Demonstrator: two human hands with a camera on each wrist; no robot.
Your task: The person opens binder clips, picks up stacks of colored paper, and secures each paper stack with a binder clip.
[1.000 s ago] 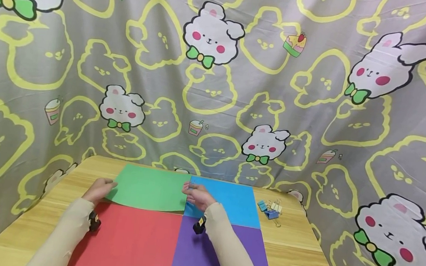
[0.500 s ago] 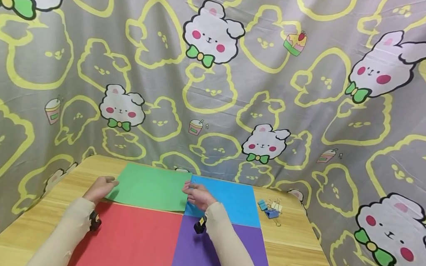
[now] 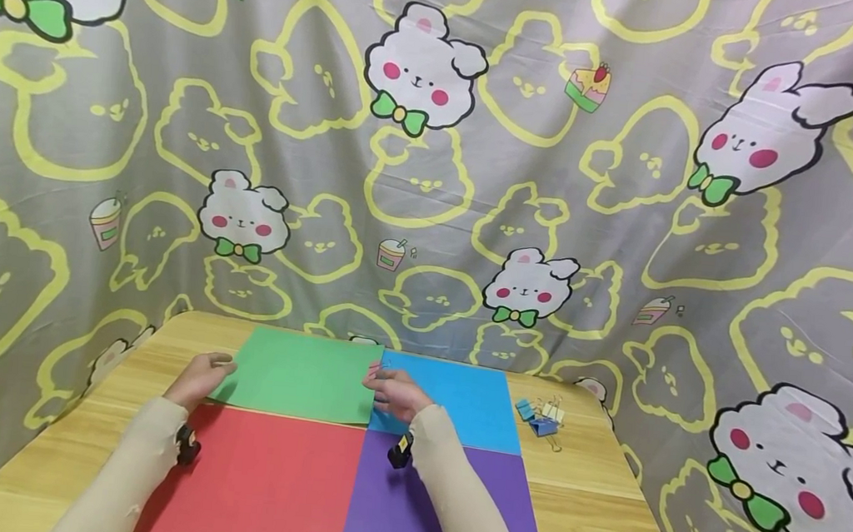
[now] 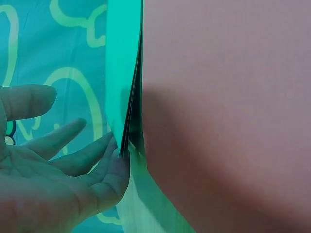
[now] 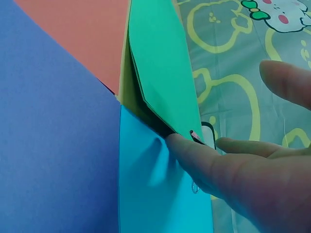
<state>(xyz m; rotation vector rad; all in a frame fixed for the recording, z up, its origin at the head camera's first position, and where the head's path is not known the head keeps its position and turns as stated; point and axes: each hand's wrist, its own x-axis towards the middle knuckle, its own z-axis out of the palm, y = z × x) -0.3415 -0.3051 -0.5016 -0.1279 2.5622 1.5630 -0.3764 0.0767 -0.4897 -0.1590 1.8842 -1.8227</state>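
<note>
Clockwise about their meeting point, the blue sheet [image 3: 454,398] near one o'clock, purple sheet [image 3: 384,513] near five, red sheet [image 3: 259,487] near seven and green sheets [image 3: 305,377] near eleven look like smooth, matt paper or thin card. The counter [image 3: 580,512] has a smooth, faintly lustrous wood-grain surface, bearing at three o'clock binder clips [image 3: 543,426] of coated metal with shiny wire handles. Toward twelve o'clock hangs a printed cloth curtain [image 3: 434,175], softly creased; the sleeves [image 3: 451,489] are matt fabric.

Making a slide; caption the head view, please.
Left hand and right hand flank the green sheet; clips lie farther right.
</note>
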